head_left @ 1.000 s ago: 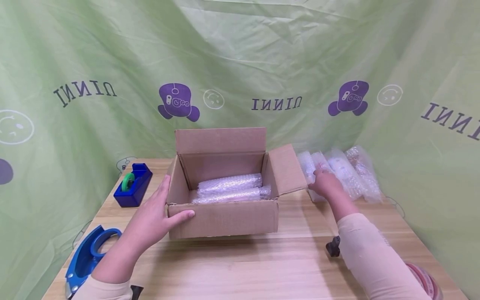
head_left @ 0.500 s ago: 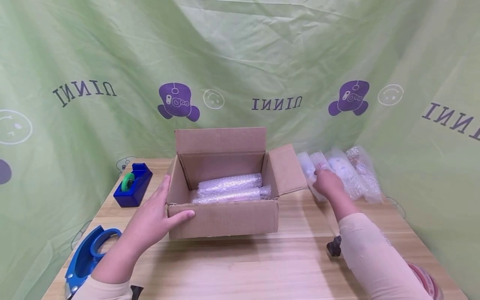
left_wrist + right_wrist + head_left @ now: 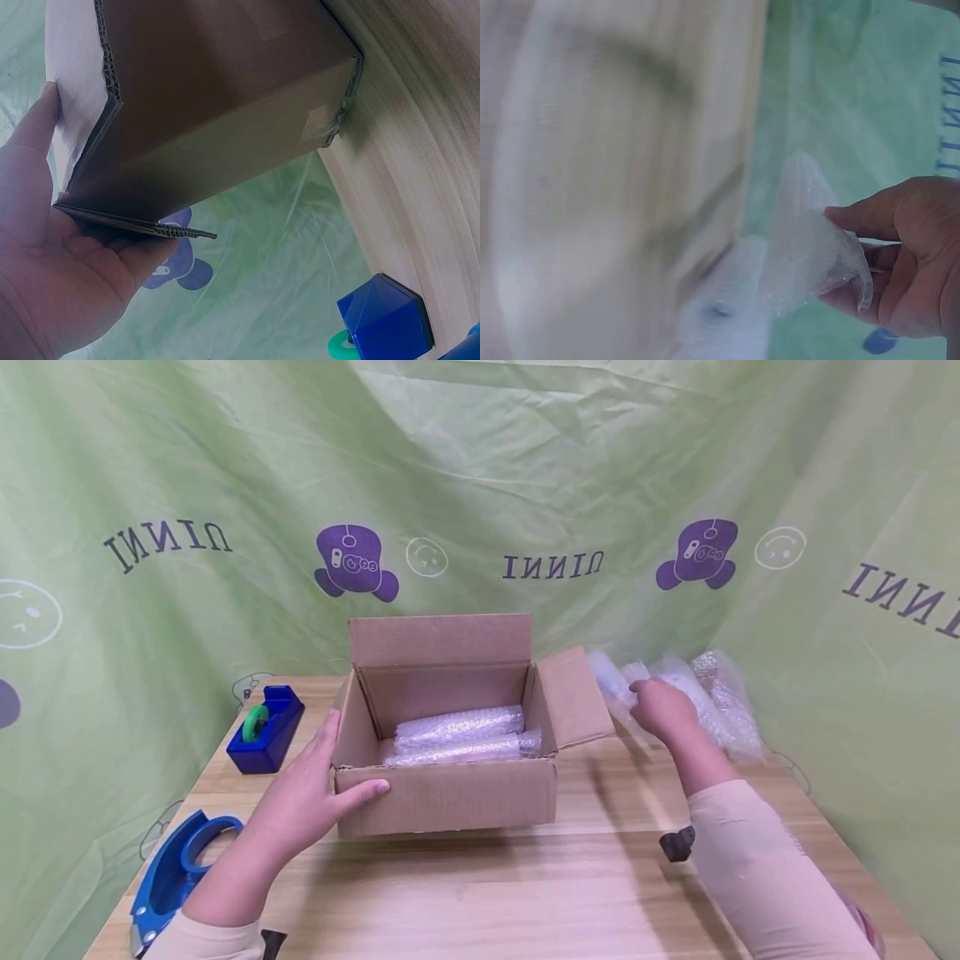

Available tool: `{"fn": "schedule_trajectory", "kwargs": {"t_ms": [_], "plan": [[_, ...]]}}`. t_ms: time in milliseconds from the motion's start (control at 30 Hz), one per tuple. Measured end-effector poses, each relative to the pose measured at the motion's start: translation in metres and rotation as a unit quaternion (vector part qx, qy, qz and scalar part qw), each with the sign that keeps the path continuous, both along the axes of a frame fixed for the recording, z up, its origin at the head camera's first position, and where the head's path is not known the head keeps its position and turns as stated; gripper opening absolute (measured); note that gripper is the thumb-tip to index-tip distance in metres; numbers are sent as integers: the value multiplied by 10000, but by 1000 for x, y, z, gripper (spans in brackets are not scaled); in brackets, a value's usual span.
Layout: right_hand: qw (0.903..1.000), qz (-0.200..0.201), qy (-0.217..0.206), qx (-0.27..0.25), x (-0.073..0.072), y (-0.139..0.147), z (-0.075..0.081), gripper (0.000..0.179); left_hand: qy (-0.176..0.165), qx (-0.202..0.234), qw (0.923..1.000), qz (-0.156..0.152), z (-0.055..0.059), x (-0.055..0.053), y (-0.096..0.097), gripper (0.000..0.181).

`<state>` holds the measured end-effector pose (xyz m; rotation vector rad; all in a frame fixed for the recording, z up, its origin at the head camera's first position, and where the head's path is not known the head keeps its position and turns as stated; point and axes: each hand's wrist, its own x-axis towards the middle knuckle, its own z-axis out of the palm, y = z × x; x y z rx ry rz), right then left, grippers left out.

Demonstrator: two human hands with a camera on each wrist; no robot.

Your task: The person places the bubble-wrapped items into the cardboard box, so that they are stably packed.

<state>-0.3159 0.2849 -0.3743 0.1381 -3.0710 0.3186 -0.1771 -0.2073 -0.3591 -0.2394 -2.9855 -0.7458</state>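
Observation:
An open cardboard box point(image 3: 446, 802) stands tilted towards me on the table, with two bubble-wrapped rolls point(image 3: 459, 725) lying side by side in it. My left hand point(image 3: 300, 802) grips its near left corner, thumb along the front wall. In the left wrist view the fingers pass behind the side flap point(image 3: 135, 219). On the right, my right hand point(image 3: 666, 710) pinches one end of a bubble-wrapped roll point(image 3: 802, 232) between thumb and fingers. Another wrapped roll point(image 3: 724, 307) lies close beside it in the right wrist view. What the wrap contains is hidden.
More bubble-wrapped rolls point(image 3: 727, 706) lie at the back right. A blue tape dispenser point(image 3: 266, 735) with green tape stands left of the box, and a blue handheld tape cutter point(image 3: 176, 868) lies nearer. The box's right flap point(image 3: 573, 697) sticks out. A green curtain point(image 3: 480, 468) hangs behind.
The right hand has shifted slightly up and right among the wrapped rolls, and the rolls by its fingers have moved with it. The left hand and box have stayed put.

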Motion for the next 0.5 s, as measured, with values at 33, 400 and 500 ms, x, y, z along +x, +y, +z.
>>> {"fn": "schedule_trajectory", "kwargs": {"t_ms": [33, 400, 500], "plan": [[10000, 44, 57, 19, 1, 0, 5, 49, 3, 0, 10000, -3, 0, 0, 0, 126], [9972, 287, 657, -221, 17, -12, 60, 45, 12, -20, 10000, -3, 0, 0, 0, 126], [9943, 365, 959, -273, 23, -18, 75, 43, 25, -27, 10000, -4, -1, 0, 0, 126]]}}
